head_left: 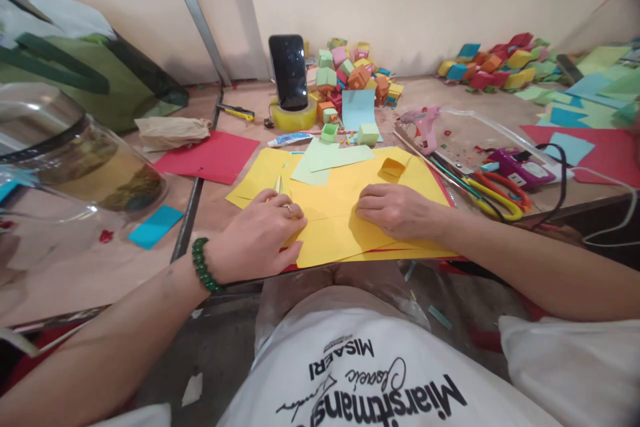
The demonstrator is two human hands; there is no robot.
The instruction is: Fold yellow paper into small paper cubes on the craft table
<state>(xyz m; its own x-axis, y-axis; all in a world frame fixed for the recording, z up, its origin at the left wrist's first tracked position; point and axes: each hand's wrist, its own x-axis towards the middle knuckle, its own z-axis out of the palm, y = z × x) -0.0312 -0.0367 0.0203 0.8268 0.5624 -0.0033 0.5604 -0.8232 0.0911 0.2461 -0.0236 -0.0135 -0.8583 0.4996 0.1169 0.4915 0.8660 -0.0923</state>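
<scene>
Yellow paper sheets [330, 240] lie layered at the table's front edge. My left hand [263, 233], with a ring and a green bead bracelet at the wrist, rests on their left part, its thumb apart from the bent fingers; a thin pointed thing shows just behind the fingers. On the right part of the sheets is my right hand [393, 210], its fingers bent together and pressed down, the fingertips hidden. A small folded orange-yellow piece [393, 167] sits behind my right hand. Pale green paper pieces [330, 160] lie across the back of the sheets.
A phone [290, 73] stands on a yellow tape roll [294, 115]. Behind are piled colored paper cubes [357, 77]. A pink glue gun [425, 127], scissors [495, 197] and a purple device [523, 167] lie right. Left are a glass jug [110, 167] and a cutter [237, 112].
</scene>
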